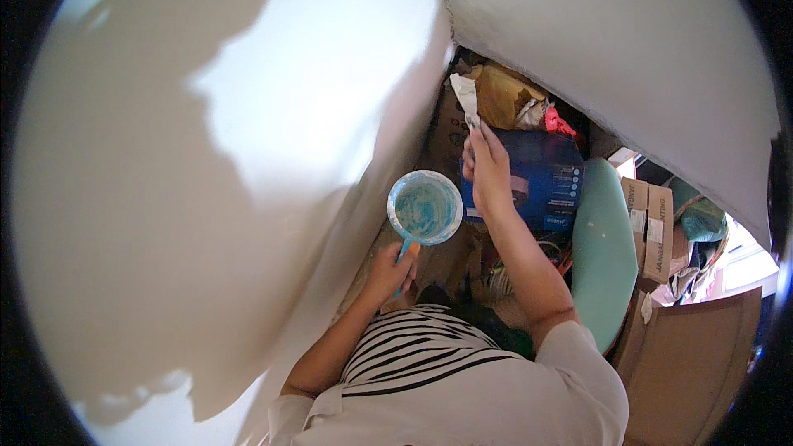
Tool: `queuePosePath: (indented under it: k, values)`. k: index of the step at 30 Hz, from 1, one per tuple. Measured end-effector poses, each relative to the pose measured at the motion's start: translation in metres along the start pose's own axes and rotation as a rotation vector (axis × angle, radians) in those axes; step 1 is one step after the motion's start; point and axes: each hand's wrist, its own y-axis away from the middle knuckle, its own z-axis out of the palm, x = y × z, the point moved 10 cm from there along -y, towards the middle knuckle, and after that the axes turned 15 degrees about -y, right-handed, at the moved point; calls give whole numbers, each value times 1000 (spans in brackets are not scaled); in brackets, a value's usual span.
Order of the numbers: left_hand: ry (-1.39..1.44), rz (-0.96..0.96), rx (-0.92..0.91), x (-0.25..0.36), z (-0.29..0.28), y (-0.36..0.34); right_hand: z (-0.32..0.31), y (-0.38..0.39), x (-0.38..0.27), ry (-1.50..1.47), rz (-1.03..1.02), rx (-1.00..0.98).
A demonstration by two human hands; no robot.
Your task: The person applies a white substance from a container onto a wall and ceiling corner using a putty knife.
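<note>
My left hand (388,268) grips the blue handle of a round plastic pot (424,206), whose turquoise inside is smeared with white paste. My right hand (487,157) is raised ahead and to the right of the pot, holding a putty knife (464,92) upright, its blade coated in white paste. To the left is a white wall (314,41) with large shadows on it. The knife is near the corner where this wall meets a sloping white surface (603,25) overhead at the right.
Below are a blue printed box (545,177), a yellow bundle (500,91) and pink plastic (559,121). At the right stand a long mint-green padded board (603,264), stacked cardboard boxes (659,239) and a large cardboard sheet (694,363). Cables and assorted items lie beneath my arms.
</note>
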Motion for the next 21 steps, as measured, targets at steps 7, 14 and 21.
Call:
queuePosePath:
  k: [7,14,21]
  values:
    - [26,-39,74,2,-10,15,-5,-152,38,82,-117,96]
    - [-29,-23,90,-4,-12,16,-45,-277,82,135,-213,247]
    - [-63,-76,113,-8,-13,16,-30,-294,86,95,-133,325]
